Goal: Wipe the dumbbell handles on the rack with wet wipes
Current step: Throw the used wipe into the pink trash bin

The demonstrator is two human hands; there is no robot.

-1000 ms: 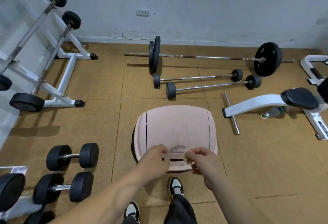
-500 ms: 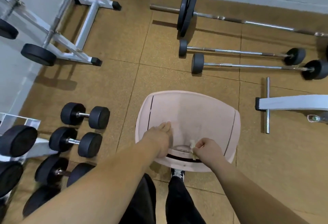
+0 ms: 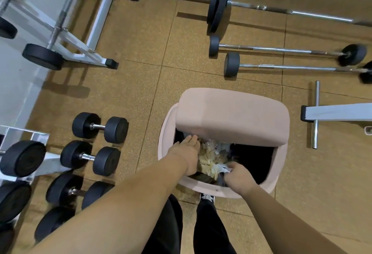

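Observation:
A pink trash bin (image 3: 203,186) stands on the floor in front of my feet. Its swing lid (image 3: 231,116) is tilted open, showing crumpled waste inside. My left hand (image 3: 187,153) presses the lid's lower edge inward with straight fingers. My right hand (image 3: 238,177) is inside the opening at the near rim, fingers curled around a crumpled white wet wipe (image 3: 222,167). Black dumbbells (image 3: 90,158) with chrome handles lie on the floor to the left, next to the white dumbbell rack (image 3: 41,138), which holds larger dumbbells (image 3: 23,158).
Barbells (image 3: 281,49) lie on the floor beyond the bin. A white barbell stand (image 3: 88,32) is at the upper left and a bench foot (image 3: 316,116) at the right. My shoe (image 3: 207,197) sits just below the bin.
The lid, flat before, has swung open under my left hand. My right hand has carried the wipe down into the opening. The camera has tipped further down and closer.

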